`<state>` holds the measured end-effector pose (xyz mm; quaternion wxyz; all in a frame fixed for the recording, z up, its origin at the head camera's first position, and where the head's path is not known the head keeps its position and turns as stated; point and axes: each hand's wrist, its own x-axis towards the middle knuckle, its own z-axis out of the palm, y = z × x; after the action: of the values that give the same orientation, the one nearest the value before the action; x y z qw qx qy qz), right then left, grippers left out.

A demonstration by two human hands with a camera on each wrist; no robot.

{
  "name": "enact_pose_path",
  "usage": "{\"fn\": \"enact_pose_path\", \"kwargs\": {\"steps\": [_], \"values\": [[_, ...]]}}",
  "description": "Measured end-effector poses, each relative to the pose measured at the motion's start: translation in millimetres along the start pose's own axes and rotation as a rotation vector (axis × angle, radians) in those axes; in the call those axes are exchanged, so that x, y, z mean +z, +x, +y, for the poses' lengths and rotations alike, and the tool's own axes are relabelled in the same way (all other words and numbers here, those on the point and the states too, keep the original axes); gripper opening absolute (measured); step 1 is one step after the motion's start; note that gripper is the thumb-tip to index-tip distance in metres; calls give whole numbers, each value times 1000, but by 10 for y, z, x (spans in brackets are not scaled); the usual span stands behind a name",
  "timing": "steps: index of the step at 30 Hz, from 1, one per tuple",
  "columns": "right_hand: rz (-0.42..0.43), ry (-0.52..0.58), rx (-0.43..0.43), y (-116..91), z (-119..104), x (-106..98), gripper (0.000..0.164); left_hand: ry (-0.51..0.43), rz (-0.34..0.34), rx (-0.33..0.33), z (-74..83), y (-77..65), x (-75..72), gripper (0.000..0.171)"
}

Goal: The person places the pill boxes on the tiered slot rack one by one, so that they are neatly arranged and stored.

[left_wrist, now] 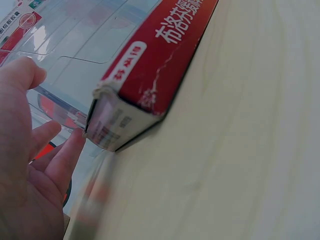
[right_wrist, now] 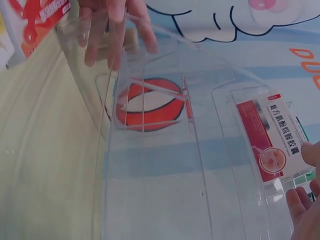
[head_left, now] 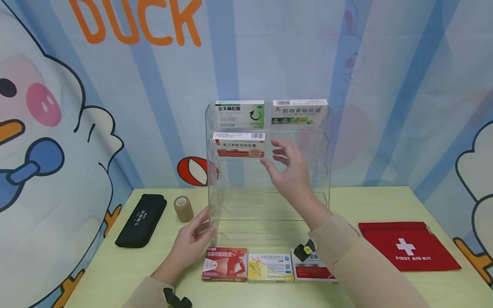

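Note:
A clear tiered display rack (head_left: 250, 205) stands on the table. My left hand (head_left: 195, 235) holds its lower left edge, thumb in front and fingers along the outer side. On the second tier, at the left, sits a white-and-red medicine box (head_left: 239, 145). My right hand (head_left: 289, 169) is just right of that box, its thumb and fingers apart and the thumb tip by the box's lower right corner. A white-and-green medicine box (head_left: 239, 114) and another white medicine box (head_left: 299, 113) fill the top tier.
In front of the rack lie a red medicine box (head_left: 224, 264), a yellow-and-white box (head_left: 270, 268) and a red-and-white box (head_left: 313, 270) partly behind my right sleeve. A black case (head_left: 141, 220) and tan tape roll (head_left: 183, 209) are left; a red first aid pouch (head_left: 408, 247) is right.

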<state>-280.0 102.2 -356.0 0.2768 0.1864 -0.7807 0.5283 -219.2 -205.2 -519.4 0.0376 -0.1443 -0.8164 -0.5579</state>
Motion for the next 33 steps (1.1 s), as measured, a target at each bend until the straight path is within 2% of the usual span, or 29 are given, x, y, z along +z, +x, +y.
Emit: {"fn": "enact_pose_path", "kwargs": {"steps": [5,11,21,33], "values": [[-12,53,-25,-169,-10,-60,57,-4,-1,1,18,-8,8,72],[-19,41,-77,-423,37,-144,58,-4,0,-15,18,-11,7,72],[-41,-77,-121,-921,202,-440,64,7,8,-27,42,-10,7,72],[-113,-154,-102,-1494,502,-776,71,29,9,-41,49,-12,11,73]]}}
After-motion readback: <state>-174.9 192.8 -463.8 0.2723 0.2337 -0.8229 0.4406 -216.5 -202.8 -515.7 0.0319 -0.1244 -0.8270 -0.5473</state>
